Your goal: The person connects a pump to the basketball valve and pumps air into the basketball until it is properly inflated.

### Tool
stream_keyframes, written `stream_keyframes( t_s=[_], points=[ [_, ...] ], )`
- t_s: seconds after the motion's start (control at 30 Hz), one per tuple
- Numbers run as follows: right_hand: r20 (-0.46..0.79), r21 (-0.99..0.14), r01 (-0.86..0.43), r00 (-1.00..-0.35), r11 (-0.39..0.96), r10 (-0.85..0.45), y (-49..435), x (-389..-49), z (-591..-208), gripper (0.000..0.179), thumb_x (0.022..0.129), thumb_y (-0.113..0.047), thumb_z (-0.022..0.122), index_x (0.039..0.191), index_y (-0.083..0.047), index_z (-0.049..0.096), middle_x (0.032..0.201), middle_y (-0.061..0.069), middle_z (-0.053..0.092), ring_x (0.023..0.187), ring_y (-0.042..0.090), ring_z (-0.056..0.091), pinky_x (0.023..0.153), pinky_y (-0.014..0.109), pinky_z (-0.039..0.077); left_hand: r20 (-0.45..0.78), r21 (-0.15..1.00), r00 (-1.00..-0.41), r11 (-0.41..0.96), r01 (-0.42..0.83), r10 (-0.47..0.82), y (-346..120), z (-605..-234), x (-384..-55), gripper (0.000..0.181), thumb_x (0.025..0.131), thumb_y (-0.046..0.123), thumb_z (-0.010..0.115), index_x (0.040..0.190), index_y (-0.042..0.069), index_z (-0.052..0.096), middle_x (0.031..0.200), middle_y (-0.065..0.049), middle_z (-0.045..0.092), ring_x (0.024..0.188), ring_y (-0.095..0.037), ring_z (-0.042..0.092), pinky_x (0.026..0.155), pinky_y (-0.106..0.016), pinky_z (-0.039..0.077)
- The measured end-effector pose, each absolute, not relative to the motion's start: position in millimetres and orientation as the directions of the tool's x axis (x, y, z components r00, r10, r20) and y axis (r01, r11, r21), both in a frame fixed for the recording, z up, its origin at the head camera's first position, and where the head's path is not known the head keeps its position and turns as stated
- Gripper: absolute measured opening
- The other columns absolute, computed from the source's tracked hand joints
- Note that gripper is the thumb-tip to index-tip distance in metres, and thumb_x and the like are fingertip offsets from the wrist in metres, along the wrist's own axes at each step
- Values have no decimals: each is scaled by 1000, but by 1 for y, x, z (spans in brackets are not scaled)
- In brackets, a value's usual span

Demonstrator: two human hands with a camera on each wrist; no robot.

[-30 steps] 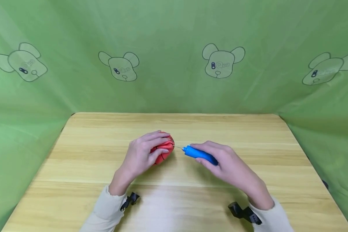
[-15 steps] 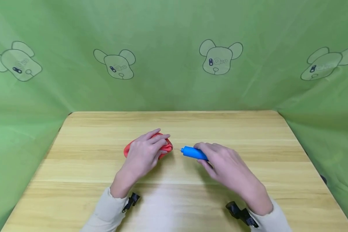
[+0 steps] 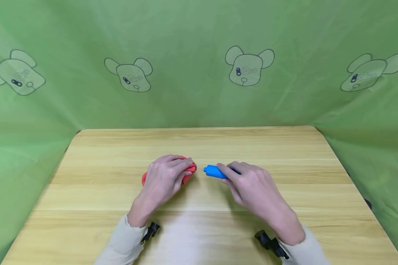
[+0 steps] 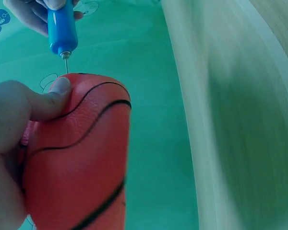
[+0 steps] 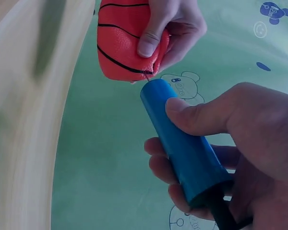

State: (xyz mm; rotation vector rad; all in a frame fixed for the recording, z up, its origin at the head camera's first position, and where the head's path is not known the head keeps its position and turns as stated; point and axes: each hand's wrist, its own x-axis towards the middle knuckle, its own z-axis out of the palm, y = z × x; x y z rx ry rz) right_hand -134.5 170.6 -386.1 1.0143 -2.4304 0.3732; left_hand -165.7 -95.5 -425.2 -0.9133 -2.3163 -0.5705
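My left hand (image 3: pixel 162 178) grips a soft, folded red basketball (image 4: pixel 81 158) with black lines, its thumb pressing near the ball's end in the left wrist view. My right hand (image 3: pixel 255 184) holds a blue hand pump (image 5: pixel 180 139), thumb along one side and fingers curled round the other. A thin metal needle (image 4: pixel 66 64) projects from the pump's tip to the ball's end. In the right wrist view it meets the ball beside a black line; how deep it goes cannot be told. My left hand covers much of the ball in the head view.
Both hands are over a light wooden table (image 3: pixel 199 228). Behind and beside it hangs a green cloth (image 3: pixel 185 106) printed with bear heads. Black camera mounts (image 3: pixel 271 244) sit at both wrists, near the pale sleeves (image 3: pixel 305 250).
My left hand has turned the ball, and its red back end now shows left of the hand. The pump has come slightly left, closer to the ball, and less needle shows.
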Motion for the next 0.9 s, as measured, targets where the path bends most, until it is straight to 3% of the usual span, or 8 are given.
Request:
stream_keyframes(
  t_s=[0.13,0.27,0.5,0.63,0.9],
  points=[
    [538,-49,-727,-597,685,-595,169,-136,-388,30,87,-14,82,115,-5,75,92,9,72,62,17,62,50,30,50,667,142,-574,675,724,475,-94,-426,-165,15,88,12,80,104,12,82,94,-1,79,89,-22,74,82,-41,59],
    [545,-44,-731,-589,681,-597,167,-138,-390,29,88,-15,80,114,-5,75,94,10,73,62,17,64,50,31,50,664,148,-585,685,714,466,-95,-425,-164,14,90,11,78,103,13,82,93,0,78,87,-19,75,79,-38,59],
    [571,-58,-745,-571,664,-590,164,-140,-391,27,90,-16,76,114,-4,75,93,11,73,62,18,65,49,30,50,705,204,-572,653,729,419,-97,-424,-164,14,87,16,84,101,13,82,90,2,78,81,-18,74,61,-35,59],
    [588,-58,-750,-559,659,-584,161,-141,-393,25,92,-17,74,113,-3,75,92,11,73,61,18,65,48,29,50,716,202,-561,646,736,416,-97,-424,-164,14,88,17,84,101,13,82,88,1,78,78,-18,74,58,-34,58],
    [619,-94,-757,-553,647,-557,160,-144,-400,23,94,-17,73,113,-5,77,93,11,74,62,19,66,48,30,51,725,189,-548,645,740,417,-97,-425,-161,18,89,14,82,106,8,82,101,-4,78,69,-19,74,50,-29,53]
  ],
)
